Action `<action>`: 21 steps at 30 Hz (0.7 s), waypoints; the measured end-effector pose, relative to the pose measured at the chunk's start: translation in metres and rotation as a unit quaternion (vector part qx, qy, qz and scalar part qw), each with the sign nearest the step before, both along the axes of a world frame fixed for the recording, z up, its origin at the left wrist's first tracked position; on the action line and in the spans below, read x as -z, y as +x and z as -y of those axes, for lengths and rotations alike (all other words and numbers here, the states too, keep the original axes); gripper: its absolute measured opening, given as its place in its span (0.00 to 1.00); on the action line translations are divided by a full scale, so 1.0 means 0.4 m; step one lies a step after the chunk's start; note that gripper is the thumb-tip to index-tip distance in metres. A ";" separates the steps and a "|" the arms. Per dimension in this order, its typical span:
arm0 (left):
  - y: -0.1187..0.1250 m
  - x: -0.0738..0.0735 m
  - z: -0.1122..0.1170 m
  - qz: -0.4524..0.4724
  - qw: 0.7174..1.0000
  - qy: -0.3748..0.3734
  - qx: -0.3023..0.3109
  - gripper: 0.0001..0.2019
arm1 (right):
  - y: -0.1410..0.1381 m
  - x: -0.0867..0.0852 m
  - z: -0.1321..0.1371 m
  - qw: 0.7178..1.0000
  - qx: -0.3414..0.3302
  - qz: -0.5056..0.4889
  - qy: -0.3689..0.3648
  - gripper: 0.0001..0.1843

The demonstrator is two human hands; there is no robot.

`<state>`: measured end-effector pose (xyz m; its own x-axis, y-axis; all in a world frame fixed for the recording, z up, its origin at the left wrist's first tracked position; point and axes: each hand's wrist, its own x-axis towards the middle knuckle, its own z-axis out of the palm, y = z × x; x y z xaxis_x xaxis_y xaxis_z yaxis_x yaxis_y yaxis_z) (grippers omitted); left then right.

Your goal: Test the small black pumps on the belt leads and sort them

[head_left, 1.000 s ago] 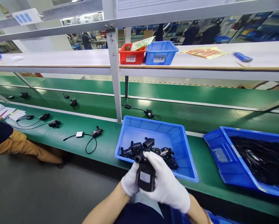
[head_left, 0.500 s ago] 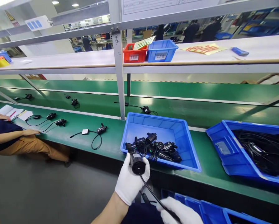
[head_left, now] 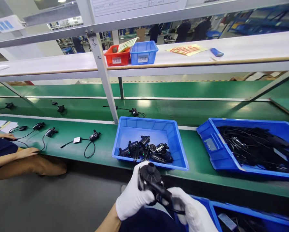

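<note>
Pump (head_left: 151,176) is held in front of the counter's (head_left: 194,162) near edge, its long axis sloping down from left hand (head_left: 135,196) to right hand (head_left: 194,211). Left fingers clamp its body; right fingers close round its blurred lower end. Beyond stands a crate (head_left: 181,146); counter shows on both sides.

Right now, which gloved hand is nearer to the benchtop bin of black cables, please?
Right: the right hand is in front and left of the blue cable bin; the left hand, farther left.
</note>
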<state>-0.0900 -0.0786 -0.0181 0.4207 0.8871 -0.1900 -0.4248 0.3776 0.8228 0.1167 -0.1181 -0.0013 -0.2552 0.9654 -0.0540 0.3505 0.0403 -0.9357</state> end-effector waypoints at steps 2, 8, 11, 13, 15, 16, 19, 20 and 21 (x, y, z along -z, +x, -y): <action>0.015 -0.002 0.007 -0.076 0.996 0.041 -0.016 0.58 | 0.008 0.000 -0.014 0.999 -0.019 -0.013 0.024 0.41; 0.037 0.011 0.007 -0.196 0.964 0.179 -0.022 0.58 | 0.036 0.001 -0.030 0.996 -0.064 -0.035 0.049 0.46; 0.041 0.010 -0.001 -0.190 0.966 0.173 -0.013 0.60 | 0.046 0.008 -0.029 0.996 -0.059 -0.038 0.051 0.45; 0.044 0.010 -0.005 -0.189 0.970 0.151 -0.006 0.62 | 0.049 0.010 -0.030 0.996 -0.049 -0.037 0.060 0.42; 0.046 0.015 -0.007 -0.191 0.972 0.134 0.001 0.62 | 0.049 0.010 -0.031 0.996 -0.038 -0.033 0.077 0.39; 0.047 0.019 -0.007 -0.191 0.973 0.130 0.002 0.62 | 0.049 0.009 -0.031 0.995 -0.034 -0.031 0.086 0.38; 0.052 0.033 -0.008 -0.187 0.974 0.128 0.001 0.62 | 0.050 0.008 -0.032 0.995 -0.025 -0.024 0.093 0.39; 0.055 0.036 -0.008 -0.182 0.975 0.129 0.001 0.62 | 0.052 0.010 -0.031 0.996 -0.024 -0.019 0.083 0.40; 0.058 0.038 -0.008 -0.174 0.976 0.132 -0.001 0.62 | 0.054 0.013 -0.031 0.997 -0.023 -0.014 0.070 0.41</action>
